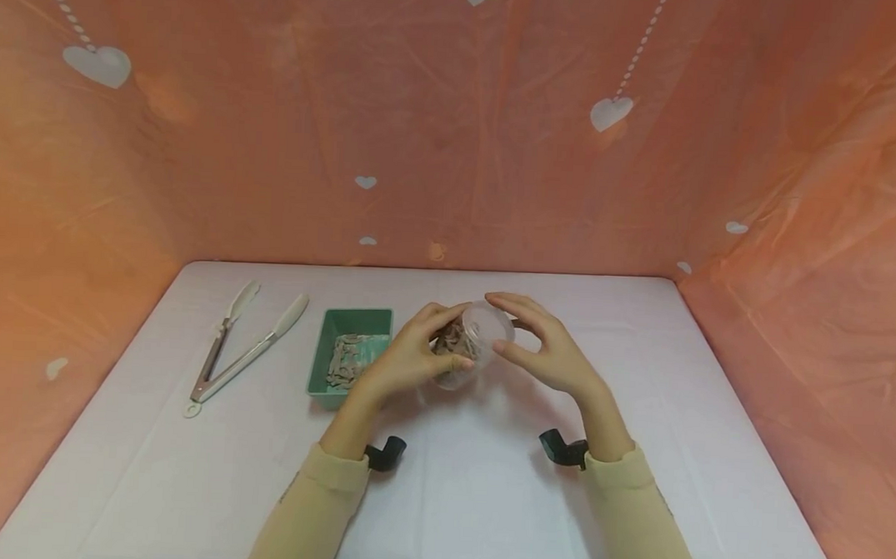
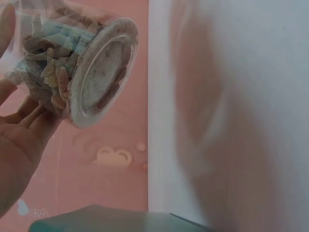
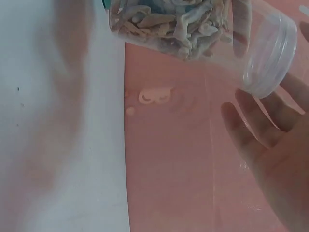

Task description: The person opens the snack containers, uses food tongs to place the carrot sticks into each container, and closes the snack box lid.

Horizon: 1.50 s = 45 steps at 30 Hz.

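A clear plastic jar (image 1: 453,373) of brownish-grey dried pieces is held tilted above the table, its base showing in the left wrist view. My left hand (image 1: 407,357) grips the jar's body, thumb on the near side and fingers round the far side. At the other end is a translucent round lid (image 3: 273,55), seated on the mouth. My right hand (image 1: 546,342) is spread around this lid, index fingertip by its upper edge and thumb tip by its lower right edge. Its lower fingers extend loosely beneath the lid in the right wrist view.
Left of the jar, a green rectangular tray (image 1: 326,349) contains similar dried pieces. Farther left, spread tongs (image 1: 242,362) with pale tips lie on the white table (image 1: 475,514). Orange cloth (image 1: 439,129) with white hearts hangs behind and along both sides.
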Motion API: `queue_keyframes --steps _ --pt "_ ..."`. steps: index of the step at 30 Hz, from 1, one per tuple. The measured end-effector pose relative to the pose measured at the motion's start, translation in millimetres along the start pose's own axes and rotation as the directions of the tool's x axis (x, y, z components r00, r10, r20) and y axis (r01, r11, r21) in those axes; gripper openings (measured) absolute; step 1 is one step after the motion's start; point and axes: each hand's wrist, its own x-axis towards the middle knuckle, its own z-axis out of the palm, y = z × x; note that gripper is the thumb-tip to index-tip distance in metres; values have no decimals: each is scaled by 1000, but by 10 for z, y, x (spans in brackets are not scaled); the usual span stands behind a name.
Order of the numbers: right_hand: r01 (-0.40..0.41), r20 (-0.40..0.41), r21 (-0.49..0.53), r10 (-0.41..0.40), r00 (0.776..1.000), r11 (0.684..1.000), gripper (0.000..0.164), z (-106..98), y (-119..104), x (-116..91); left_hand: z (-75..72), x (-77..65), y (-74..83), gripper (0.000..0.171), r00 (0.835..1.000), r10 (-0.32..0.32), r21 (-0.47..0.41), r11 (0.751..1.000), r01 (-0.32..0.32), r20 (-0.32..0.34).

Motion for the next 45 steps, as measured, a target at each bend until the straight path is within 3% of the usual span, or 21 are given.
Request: queue_keyframes --steps 5,13,21,32,41,45 --pt "3 -7 -25 -3 1000 1000 52 -1 -5 -6 -7 -6 7 84 1000 -7 13 1000 7 5" --pt "-136 -90 -109 127 988 985 54 72 8 28 4 -16 20 87 1000 -2 71 997 1 17" --pt "-10 20 -29 11 1000 1000 57 -18 28 -5 -11 -9 14 86 1000 2 54 999 -2 -3" --pt "-111 -39 -131 107 994 985 55 45 5 5 46 -25 -8 85 999 7 90 996 -11 44" --pt "-51 67 -43 53 996 998 62 -55 38 -32 30 -16 -1 84 999 -7 87 996 4 37" --pt "-53 55 -33 55 997 998 63 -40 47 -34 36 -11 -2 84 999 0 58 998 -3 37"
